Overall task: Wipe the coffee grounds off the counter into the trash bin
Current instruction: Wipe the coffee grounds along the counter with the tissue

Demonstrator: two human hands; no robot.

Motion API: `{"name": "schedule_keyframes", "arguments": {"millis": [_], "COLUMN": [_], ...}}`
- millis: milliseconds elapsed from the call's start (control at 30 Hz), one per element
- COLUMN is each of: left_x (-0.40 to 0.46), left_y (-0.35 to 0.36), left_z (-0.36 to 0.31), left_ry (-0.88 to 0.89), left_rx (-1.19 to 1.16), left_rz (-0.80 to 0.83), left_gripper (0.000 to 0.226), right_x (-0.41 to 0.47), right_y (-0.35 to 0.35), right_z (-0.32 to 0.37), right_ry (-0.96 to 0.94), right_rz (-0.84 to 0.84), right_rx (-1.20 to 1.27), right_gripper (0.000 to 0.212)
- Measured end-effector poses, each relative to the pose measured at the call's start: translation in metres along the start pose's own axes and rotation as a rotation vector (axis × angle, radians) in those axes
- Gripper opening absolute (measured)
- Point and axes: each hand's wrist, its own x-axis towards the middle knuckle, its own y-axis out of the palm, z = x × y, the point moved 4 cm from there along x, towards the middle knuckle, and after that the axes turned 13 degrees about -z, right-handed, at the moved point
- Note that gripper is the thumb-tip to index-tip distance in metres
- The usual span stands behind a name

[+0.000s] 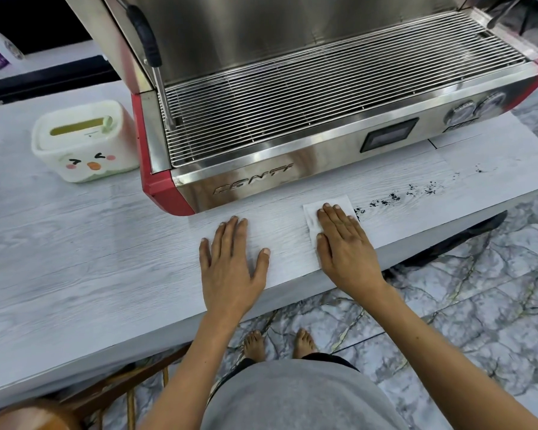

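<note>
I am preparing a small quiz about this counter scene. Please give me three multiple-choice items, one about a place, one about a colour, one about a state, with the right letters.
1. Where do the coffee grounds lie relative to the tissue?
A. to its right
B. to its left
C. under the machine

2. What colour are the corners of the espresso machine?
A. blue
B. red
C. black

3. How is the right hand placed?
A. lifted in the air
B. closed in a fist
C. flat on the tissue

Answers: 1 A, the dark specks trail rightward from the tissue's edge. 2 B, red trim shows at both front corners. 3 C, the fingers lie spread on the white tissue.
</note>
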Motion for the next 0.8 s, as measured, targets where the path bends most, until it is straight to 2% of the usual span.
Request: {"name": "schedule_keyframes", "arguments": {"millis": [267,533,800], "left_x": [-0.001,0.003,0.003], "left_y": [0.01,0.017,0.015], "left_z": [-0.021,-0.038,-0.039], "left_ry": [0.1,0.124,0.12], "left_rx": [0.028,0.045,0.042], "left_rz": [0.119,0.146,0.144], "left_gripper": [0.084,0.091,0.092], "right_x": [0.0,0.01,0.013], "right_y": [0.0,0.007,0.003], "right_z": [0.002,0.019,0.0], "right_ry": [-0.003,-0.085,-0.017], "right_rz": [0.004,0.046,0.018], "right_rx": [0.004,0.043,0.017], "right_gripper": [0.05,0.051,0.051]}}
